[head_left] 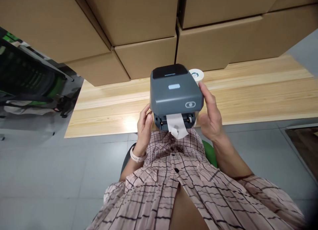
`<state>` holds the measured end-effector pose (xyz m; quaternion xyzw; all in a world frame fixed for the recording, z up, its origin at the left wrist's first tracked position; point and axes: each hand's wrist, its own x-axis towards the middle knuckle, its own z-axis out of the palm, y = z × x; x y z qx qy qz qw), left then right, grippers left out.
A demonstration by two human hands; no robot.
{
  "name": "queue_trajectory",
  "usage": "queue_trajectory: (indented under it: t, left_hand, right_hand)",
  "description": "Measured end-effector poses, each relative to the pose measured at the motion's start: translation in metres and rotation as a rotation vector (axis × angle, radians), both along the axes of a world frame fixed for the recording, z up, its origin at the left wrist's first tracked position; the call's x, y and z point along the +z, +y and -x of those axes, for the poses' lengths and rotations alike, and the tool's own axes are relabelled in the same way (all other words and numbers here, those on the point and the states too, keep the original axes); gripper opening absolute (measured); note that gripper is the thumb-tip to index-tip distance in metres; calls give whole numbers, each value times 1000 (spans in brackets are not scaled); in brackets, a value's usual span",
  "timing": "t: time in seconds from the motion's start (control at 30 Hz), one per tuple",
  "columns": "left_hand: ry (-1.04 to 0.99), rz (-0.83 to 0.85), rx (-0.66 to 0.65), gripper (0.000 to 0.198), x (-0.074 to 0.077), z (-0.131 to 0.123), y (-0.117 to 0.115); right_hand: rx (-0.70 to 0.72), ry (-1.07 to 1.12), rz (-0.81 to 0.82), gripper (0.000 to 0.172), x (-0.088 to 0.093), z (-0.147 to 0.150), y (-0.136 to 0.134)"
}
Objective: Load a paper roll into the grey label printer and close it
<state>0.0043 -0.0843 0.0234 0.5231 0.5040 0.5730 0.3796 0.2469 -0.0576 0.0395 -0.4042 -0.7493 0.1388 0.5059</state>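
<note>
A dark grey label printer (175, 95) sits at the front edge of the wooden tabletop, its cover slightly raised above the base at the front. White label paper (177, 124) hangs out of that front gap, its end creased and torn. My left hand (144, 125) grips the printer's left front corner, thumb and fingers bent against the side. Along the right side, my right hand (211, 115) presses its fingers to the cover, the thumb lower down near the base. The far fingers of both hands are partly hidden by the printer. A white paper roll (196, 75) shows just behind the printer's right side.
Stacked cardboard boxes (146, 56) stand along the back of the wooden table (260, 94). A black and green chair (27, 77) is on the left. Grey tiled floor (99, 170) lies in front, with a dark framed panel (305, 143) at the right.
</note>
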Motion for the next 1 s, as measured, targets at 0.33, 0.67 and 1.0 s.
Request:
queue_trajectory:
  t: [0.33,0.67,1.0]
  left_hand:
    - [103,15,21,55,-13,-6,74]
    - [118,31,-14,68,-13,-7,83]
    - [185,-12,-72,82,-15,-2,85]
  right_hand:
    - [44,15,-153,75,86,24,115]
    - [-178,6,-375,40,89,27,122]
    - [474,-643,126,26,14,31,106]
